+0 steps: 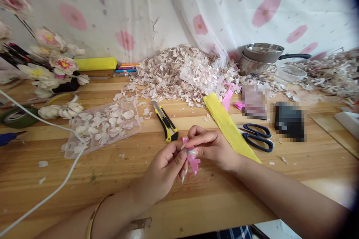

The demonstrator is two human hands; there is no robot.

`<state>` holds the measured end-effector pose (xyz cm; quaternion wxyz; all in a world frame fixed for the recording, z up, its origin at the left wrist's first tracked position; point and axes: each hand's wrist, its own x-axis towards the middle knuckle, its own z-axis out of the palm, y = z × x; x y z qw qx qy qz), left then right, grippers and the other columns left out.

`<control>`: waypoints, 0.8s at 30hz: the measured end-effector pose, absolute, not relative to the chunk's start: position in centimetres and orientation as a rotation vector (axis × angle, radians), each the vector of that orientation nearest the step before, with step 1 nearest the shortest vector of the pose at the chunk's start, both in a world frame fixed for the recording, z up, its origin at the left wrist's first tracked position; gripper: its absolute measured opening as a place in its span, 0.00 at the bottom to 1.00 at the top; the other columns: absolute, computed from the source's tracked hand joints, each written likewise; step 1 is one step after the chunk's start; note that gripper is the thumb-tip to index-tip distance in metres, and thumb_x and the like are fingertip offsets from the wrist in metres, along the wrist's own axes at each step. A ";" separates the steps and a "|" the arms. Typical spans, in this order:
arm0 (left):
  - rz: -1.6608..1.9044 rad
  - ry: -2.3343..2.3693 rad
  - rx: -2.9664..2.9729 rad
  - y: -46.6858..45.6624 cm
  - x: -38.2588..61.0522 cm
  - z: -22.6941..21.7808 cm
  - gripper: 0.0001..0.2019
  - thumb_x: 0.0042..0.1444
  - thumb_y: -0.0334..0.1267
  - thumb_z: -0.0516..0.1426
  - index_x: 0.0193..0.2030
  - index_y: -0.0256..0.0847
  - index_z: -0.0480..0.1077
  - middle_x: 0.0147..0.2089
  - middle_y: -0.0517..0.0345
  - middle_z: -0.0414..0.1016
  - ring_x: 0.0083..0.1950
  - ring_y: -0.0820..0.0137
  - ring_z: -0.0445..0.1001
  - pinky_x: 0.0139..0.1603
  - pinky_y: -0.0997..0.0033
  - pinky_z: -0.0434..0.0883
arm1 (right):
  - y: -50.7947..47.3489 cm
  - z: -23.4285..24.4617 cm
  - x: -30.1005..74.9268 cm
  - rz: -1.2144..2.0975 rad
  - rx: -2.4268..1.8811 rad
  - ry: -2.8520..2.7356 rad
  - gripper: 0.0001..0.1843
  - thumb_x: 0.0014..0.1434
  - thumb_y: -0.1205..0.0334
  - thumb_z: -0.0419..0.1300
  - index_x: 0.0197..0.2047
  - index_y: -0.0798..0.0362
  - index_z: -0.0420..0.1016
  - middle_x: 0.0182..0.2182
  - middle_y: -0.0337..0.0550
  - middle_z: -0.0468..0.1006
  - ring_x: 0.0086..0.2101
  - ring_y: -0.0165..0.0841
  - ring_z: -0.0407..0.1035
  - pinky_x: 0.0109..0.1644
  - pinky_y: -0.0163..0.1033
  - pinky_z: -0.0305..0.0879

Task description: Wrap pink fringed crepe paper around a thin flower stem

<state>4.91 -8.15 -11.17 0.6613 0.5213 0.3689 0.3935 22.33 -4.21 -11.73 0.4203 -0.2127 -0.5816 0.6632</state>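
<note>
A small piece of pink crepe paper (194, 164) is pinched between my two hands above the wooden table. My left hand (168, 158) is closed on its left side, thumb and fingertips pressed together. From the right, my right hand (211, 147) grips the same paper with thumb and index finger. The fingers partly hide the paper. Just beyond my hands lies a yellow and black utility knife (165, 121). A strip of yellow crepe paper (228, 125) runs behind my right hand, with dark-handled scissors (258, 136) beside it.
A plastic tray (134, 131) of white petals stands left, crossed by a white cable (72, 164). A large heap of dried petals (165, 67) lines the back, near a metal pot (254, 65). Green tape (19, 117), a blue tool (8, 138) and artificial flowers (46, 58) are far left.
</note>
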 end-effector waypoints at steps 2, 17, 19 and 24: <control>0.895 0.833 1.190 -8.1 4.9 -11.3 0.16 0.62 0.52 0.53 0.35 0.38 0.66 0.23 0.65 0.64 0.23 0.78 0.62 0.25 0.78 0.63 | -4.2 -11.8 22.3 1.657 -0.541 -1.449 0.11 0.56 0.68 0.67 0.41 0.44 0.82 0.34 0.37 0.65 0.33 0.24 0.66 0.38 0.31 0.68; 0.877 0.774 1.134 -8.1 4.6 -11.4 0.13 0.63 0.48 0.53 0.39 0.38 0.68 0.27 0.62 0.67 0.26 0.76 0.65 0.27 0.77 0.65 | -4.1 -12.3 22.2 1.653 -0.591 -1.395 0.08 0.55 0.65 0.67 0.38 0.44 0.83 0.34 0.37 0.66 0.34 0.24 0.66 0.38 0.32 0.67; 0.878 0.764 1.139 -8.2 4.4 -11.3 0.12 0.62 0.47 0.54 0.41 0.38 0.68 0.28 0.62 0.68 0.27 0.76 0.65 0.28 0.77 0.65 | -4.1 -12.4 22.2 1.630 -0.582 -1.425 0.08 0.56 0.65 0.67 0.39 0.43 0.83 0.34 0.37 0.66 0.34 0.24 0.66 0.37 0.32 0.67; 0.872 0.786 1.171 -8.4 4.2 -11.2 0.12 0.63 0.46 0.53 0.41 0.39 0.68 0.29 0.61 0.69 0.28 0.76 0.65 0.28 0.77 0.65 | -4.3 -11.8 22.6 1.107 -0.567 -1.711 0.12 0.60 0.62 0.63 0.48 0.48 0.78 0.34 0.40 0.68 0.33 0.29 0.66 0.36 0.36 0.67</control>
